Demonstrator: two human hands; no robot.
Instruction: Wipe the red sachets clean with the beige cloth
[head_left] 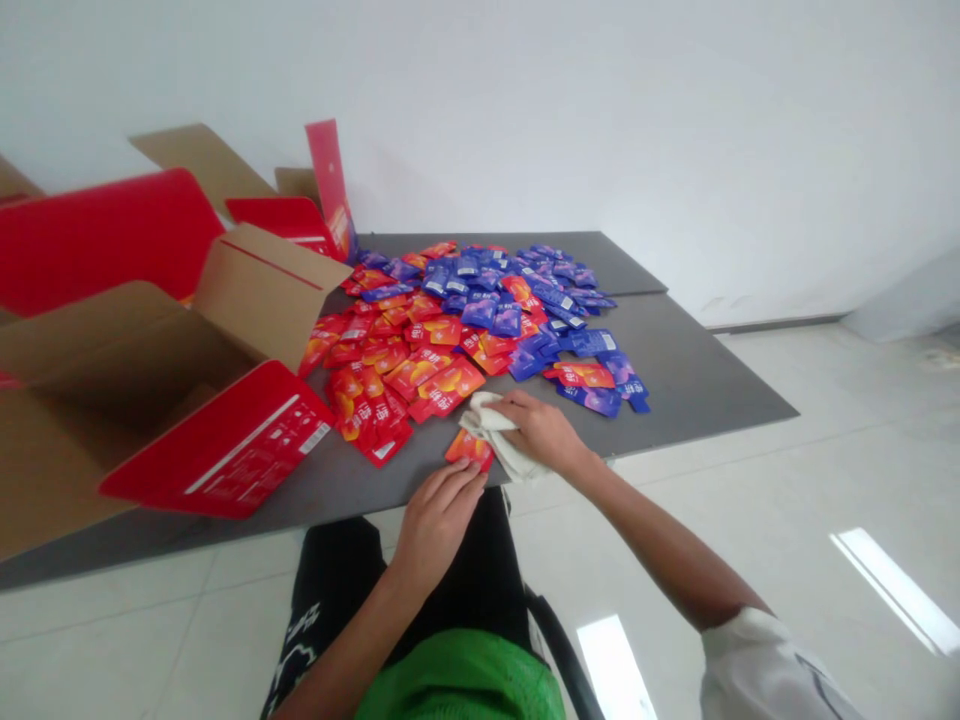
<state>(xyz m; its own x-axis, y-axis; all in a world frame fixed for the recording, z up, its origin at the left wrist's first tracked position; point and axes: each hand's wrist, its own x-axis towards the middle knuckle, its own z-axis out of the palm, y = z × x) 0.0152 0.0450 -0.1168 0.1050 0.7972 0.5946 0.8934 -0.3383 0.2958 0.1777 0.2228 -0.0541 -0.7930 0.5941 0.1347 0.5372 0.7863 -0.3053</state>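
Note:
A single red sachet lies near the front edge of the grey table. My left hand rests flat beside it, fingertips on its lower edge, fingers stretched out. My right hand is closed on a white cloth that presses against the sachet's right side. Just behind lies a big heap of red sachets and blue sachets.
An open cardboard box with red printed flaps fills the table's left side. More red flaps stand behind it. A white wall runs behind the table. Pale floor tiles lie to the right. My dark trousers show below.

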